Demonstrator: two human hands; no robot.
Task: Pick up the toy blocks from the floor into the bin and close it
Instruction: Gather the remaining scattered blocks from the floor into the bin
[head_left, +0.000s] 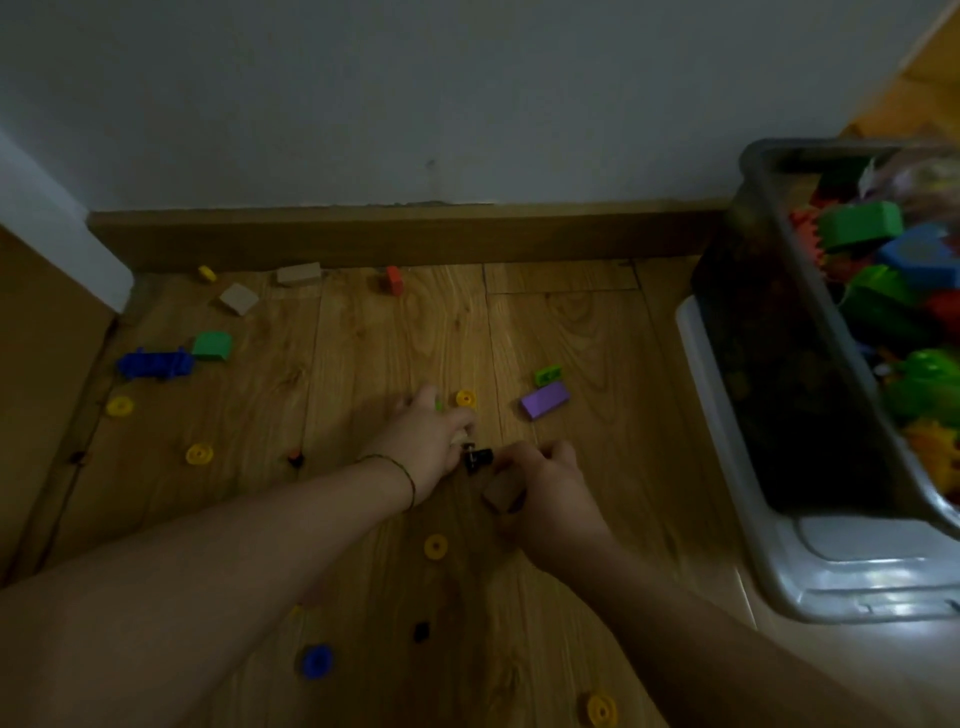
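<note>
View dim and blurred. On the floor (363, 338) lie six yellow rings (199, 453) and two loose wooden blocks (239, 299). The left hand (428, 436) hides its fingertips; its grasp cannot be told. The right hand (543, 483) clasps a tan block (503, 496). The bin (753, 364), open and cut off at right, holds bright blocks.

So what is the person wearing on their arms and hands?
No sleeves show: both arms are bare. A thin dark string bracelet circles the left wrist. The left hand and right hand have no gloves, and I see no rings, though the picture is dim.
</note>
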